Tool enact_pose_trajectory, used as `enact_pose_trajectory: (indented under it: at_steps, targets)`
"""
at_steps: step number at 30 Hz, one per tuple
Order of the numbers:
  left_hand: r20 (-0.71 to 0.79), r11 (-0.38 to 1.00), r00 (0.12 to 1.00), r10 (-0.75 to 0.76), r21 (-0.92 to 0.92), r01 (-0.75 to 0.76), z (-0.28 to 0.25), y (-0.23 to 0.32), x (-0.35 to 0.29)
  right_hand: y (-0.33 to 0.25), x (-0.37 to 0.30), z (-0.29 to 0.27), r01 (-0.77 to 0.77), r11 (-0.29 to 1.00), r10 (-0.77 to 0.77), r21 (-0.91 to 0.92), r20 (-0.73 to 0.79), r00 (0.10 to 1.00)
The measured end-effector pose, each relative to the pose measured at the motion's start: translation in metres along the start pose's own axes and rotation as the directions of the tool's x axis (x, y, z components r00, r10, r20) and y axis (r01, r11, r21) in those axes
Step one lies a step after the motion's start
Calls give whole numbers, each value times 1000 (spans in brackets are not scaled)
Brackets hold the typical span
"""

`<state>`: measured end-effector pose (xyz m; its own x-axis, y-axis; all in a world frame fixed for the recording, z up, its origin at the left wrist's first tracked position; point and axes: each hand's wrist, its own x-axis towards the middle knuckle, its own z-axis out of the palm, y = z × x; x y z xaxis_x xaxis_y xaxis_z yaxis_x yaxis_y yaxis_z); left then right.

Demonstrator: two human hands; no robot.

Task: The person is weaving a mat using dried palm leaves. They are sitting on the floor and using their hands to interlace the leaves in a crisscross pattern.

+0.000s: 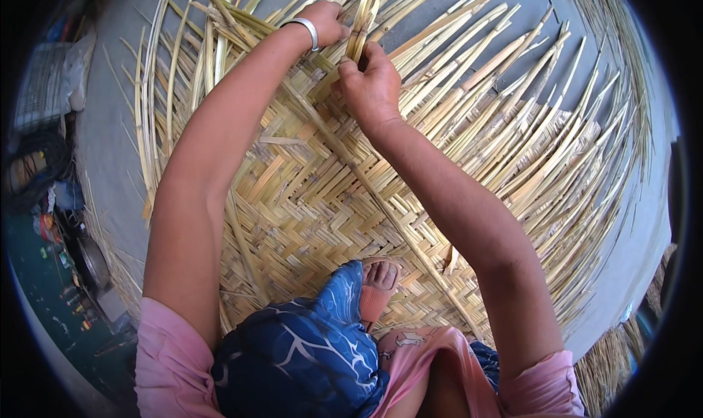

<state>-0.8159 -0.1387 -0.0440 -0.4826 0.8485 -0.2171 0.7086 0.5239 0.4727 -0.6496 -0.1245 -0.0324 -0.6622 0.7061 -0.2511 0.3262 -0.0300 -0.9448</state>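
Observation:
A mat of split reed strips (307, 198) lies before me, woven in a zigzag pattern, with long loose ends fanning out at its far and right edges. At the far edge my right hand (372, 88) is closed around a bent bundle of flat strips (362, 24) that stands up from the weave. Just left of it, my left hand (324, 24), below a silver bangle (306, 31), has its fingers curled down among the strip ends. What those fingers grip is hidden. A long thin stick (381, 205) runs slantwise across the mat between my arms.
My sandalled foot (378, 282) rests on the mat's near part. Grey floor (110, 139) surrounds the mat. Cluttered odds and ends and a dark round pan (91, 260) sit at the left. More dry stalks (604, 370) lie at the lower right.

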Motion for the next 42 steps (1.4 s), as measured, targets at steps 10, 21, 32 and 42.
enact_pose_trajectory:
  at_steps: [10, 21, 32, 42]
  targets:
    - [226, 785, 965, -134, -570, 242, 3, -25, -1, 13, 9, 11, -48, 993, 58, 106, -92, 994]
    - [193, 591, 972, -131, -772, 233, 4, -24, -15, 20, 6, 21, -53, 937, 105, 345, -133, 986]
    - [257, 374, 966, 10, -897, 235, -6, -22, -20, 20, 19, 20, -144, 970, 165, 196, -96, 982]
    - [298, 502, 954, -26, -821, 271, 10, -35, -7, 18, 6, 23, -64, 938, 111, 341, -121, 986]
